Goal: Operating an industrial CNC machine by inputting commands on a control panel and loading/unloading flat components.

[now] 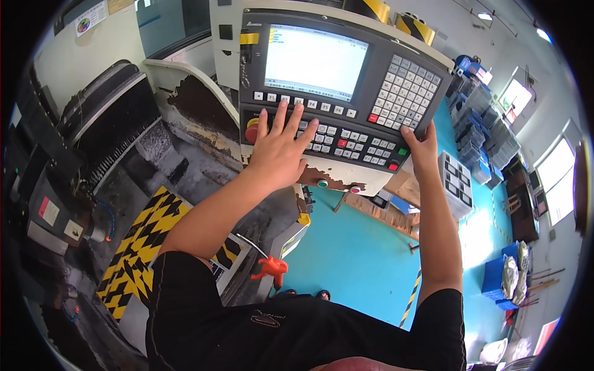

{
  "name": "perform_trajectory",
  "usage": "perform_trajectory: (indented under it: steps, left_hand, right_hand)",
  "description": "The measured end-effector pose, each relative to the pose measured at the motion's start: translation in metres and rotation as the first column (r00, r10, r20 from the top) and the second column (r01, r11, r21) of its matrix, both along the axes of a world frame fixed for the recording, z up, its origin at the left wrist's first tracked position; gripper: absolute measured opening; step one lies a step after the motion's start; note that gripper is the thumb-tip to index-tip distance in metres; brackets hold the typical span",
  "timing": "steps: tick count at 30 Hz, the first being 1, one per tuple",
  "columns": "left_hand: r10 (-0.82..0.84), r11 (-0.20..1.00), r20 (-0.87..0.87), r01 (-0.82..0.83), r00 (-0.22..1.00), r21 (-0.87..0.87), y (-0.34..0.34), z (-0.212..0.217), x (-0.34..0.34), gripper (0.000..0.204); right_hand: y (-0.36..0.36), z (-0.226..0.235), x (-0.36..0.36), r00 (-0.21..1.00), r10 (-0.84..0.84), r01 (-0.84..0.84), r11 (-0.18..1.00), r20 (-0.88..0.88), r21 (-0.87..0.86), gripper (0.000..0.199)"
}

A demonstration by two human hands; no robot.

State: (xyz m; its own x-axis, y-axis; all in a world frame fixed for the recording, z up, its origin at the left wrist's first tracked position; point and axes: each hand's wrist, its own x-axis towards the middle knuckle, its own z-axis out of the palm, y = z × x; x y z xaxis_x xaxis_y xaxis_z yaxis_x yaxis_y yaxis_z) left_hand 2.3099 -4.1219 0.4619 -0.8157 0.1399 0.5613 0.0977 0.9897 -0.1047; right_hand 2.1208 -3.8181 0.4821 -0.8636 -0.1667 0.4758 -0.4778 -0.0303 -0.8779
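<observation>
A machine control panel (377, 52) with a lit screen (315, 62) and rows of keys stands in front of me. My left hand (279, 148) lies over the lower left keys, fingers spread, fingertips reaching the key row under the screen. Some keys are hidden beneath it. At the panel's lower right edge, my right hand (424, 151) rests with its thumb near the bottom of the keypad (405, 93) and its fingers around the side. A red emergency stop knob (251, 133) sits left of my left hand. Below are a green button (322, 183) and a red button (355, 189).
An orange air gun (270, 268) hangs below my left forearm. To the left is the machine's dirty work area, with a yellow-and-black striped plate (133, 253). Stacked plastic bins (476, 130) and a blue crate (495, 278) stand along the right over a turquoise floor (346, 260).
</observation>
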Motion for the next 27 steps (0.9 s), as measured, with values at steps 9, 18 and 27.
perform_trajectory:
  steps: [9,18,27]
  left_hand:
    - [0.002,0.999,0.073,-0.004,0.997,0.032,-0.0031,0.0006,0.0035,0.078]
    - [-0.004,0.999,0.081,-0.001,0.997,0.054,-0.0042,0.0013,0.0053,0.077]
    - [-0.040,0.996,0.015,0.038,0.999,0.078,-0.0085,-0.0011,0.0047,0.079]
  right_hand:
    - [-0.0016,-0.0013,0.0036,0.998,0.016,-0.013,0.999,-0.069,0.037,0.073]
    - [-0.0030,0.0004,0.0052,0.999,-0.001,0.004,0.998,-0.052,0.057,0.069]
    - [0.0004,0.0005,0.0041,0.998,-0.010,0.014,0.996,-0.058,0.082,0.071]
